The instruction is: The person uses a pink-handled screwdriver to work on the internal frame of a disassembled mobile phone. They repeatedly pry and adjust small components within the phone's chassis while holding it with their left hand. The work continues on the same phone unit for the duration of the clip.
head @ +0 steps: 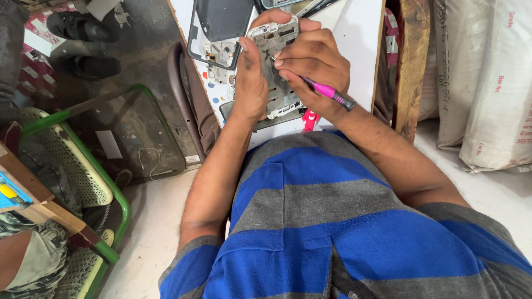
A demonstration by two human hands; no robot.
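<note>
My left hand (250,77) grips an opened phone body (276,41), a grey frame with bare circuit parts, held upright over the white table (360,33). My right hand (313,58) holds a pink-handled screwdriver (328,91) in a pen grip, its tip pressed against the phone's inner face. The fingers of both hands cover much of the phone's middle. A dark phone back cover and frame (219,27) lies on the table just left of my left hand.
A small red object (309,119) sits at the table's near edge. A green-framed chair (88,166) stands to the left, with black sandals (83,27) on the floor beyond. White sacks (487,83) lean at the right beside a wooden post (413,61).
</note>
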